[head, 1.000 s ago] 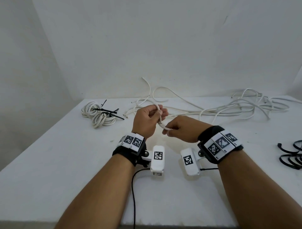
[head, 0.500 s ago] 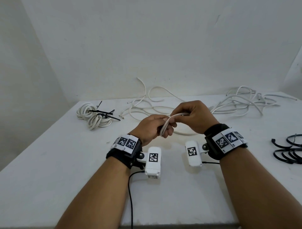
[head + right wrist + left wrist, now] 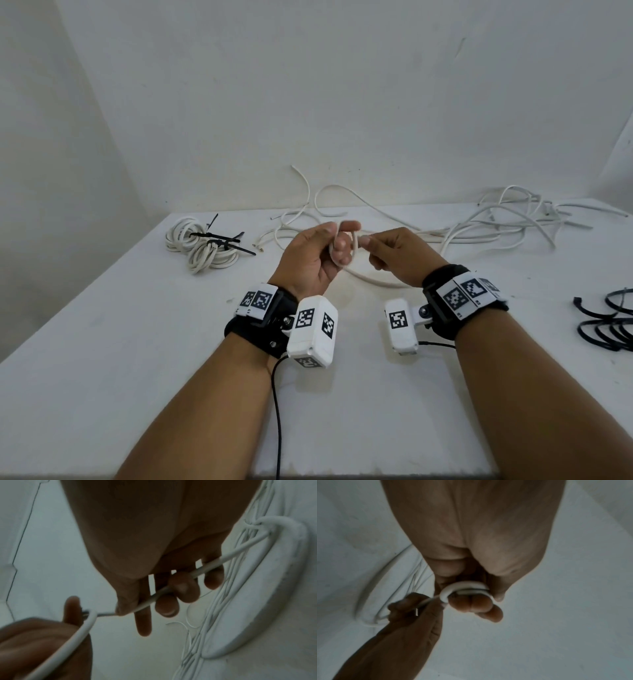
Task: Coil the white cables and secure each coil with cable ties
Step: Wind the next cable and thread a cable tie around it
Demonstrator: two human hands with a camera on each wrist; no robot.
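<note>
Both hands on 1 white cable, mid-air above the white table (image 3: 102, 359), first small loop around the left fingers.

Left hand (image 3: 310, 262) raised, palm toward camera, fingers curled through a small loop of white cable (image 3: 354, 255); thumb clamps the loop on top. Right hand (image 3: 399, 257) just beside it, thumb and fingers pinching the same cable next to the loop; cable runs through its curled fingers (image 3: 184, 588). Slack drops to the table under the hands and trails into the loose cable tangle (image 3: 507, 222) at far right. 2 finished coils (image 3: 202, 248) with black cable ties far left. Spare black cable ties (image 3: 606, 322) at right edge.
</note>
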